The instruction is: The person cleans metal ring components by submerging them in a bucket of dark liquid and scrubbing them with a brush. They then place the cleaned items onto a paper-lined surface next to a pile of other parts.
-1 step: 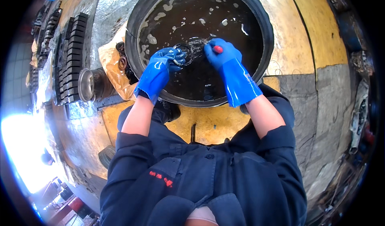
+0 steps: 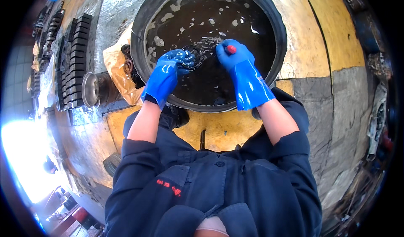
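Over a wide round black tub [image 2: 281,47] of dark liquid, I work in long blue rubber gloves. My left hand [image 2: 171,64] is closed round one side of a dark, wet metal-looking ring [image 2: 192,57] and holds it just above the liquid. To the right of the ring, my right hand [image 2: 235,55] makes a fist on a red-handled tool [image 2: 231,49]. Only the rounded butt of its handle shows; the working end is hidden or too small to make out. Ripples spread in the liquid [image 2: 235,81] between the hands, and pale foam patches float about.
Left of the tub, brown paper [image 2: 115,60] carries several dark rings [image 2: 128,65]. A metal cylinder [image 2: 91,89] lies beside it. Farther left stands a row of black ribbed parts [image 2: 79,51]. Worn yellow and grey floor plates [image 2: 311,39] lie to the right, with clutter along the far right edge.
My right hand has shifted slightly to the right, away from the ring, with the red-handled tool. The ripples and foam have drifted a little. My left hand and the ring stay in place.
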Available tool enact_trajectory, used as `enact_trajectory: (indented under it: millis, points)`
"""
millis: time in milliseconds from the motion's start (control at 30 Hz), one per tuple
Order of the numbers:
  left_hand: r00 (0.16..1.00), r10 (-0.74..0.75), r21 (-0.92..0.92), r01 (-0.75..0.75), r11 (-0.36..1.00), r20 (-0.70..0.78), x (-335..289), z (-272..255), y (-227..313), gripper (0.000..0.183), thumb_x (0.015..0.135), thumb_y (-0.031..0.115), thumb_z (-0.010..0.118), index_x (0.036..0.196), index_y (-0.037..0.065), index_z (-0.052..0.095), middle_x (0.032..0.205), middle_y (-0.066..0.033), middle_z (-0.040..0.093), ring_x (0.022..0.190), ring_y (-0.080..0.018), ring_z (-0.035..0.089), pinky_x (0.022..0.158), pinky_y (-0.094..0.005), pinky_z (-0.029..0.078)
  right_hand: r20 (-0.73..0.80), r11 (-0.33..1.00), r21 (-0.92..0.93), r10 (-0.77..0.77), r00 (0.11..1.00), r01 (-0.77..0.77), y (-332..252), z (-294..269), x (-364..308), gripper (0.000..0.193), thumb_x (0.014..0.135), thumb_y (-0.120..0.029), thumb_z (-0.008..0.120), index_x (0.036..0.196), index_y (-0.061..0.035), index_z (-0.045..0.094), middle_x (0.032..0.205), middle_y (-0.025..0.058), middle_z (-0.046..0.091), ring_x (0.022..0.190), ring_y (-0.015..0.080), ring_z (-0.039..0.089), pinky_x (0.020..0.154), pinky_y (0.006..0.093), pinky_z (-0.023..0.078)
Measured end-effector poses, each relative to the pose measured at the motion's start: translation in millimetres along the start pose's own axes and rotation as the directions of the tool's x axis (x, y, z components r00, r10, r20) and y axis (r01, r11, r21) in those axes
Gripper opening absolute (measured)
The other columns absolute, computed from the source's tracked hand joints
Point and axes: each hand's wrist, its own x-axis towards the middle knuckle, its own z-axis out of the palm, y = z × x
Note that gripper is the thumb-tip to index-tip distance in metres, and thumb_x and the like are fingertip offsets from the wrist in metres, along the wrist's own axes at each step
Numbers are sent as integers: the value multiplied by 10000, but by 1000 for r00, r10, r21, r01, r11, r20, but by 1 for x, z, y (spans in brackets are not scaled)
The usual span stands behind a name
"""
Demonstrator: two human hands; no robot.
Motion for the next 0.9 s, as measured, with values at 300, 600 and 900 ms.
enact_trajectory:
  millis: [300,600,900]
  points:
    - [993,119,416,-102,904,-15,20,11,-15,399,1146,360,676,1378,41,732,1265,-84,821,1068,-198,795,840,-325,604,309,704,640,133,942,-309,19,0,19,368,1026,-441,710,1143,-113,828,980,117,830,942,276,791,900,417,603]
    - [998,35,102,-30,994,-49,13,12,7,418,1156,393,657,1386,54,736,1241,-73,823,1044,-185,783,812,-314,593,239,486,847,12,971,-215,-13,-30,-32,442,1017,-447,745,1153,-33,821,942,56,809,900,169,736,906,364,571]
    - [998,2,29,-4,1000,71,14,24,5,415,1168,408,629,1388,74,740,1207,-65,828,1021,-178,777,787,-306,579,436,854,514,-179,882,-81,10,-17,11,480,1011,-516,771,1136,-58,840,947,72,819,881,149,733,861,366,582]
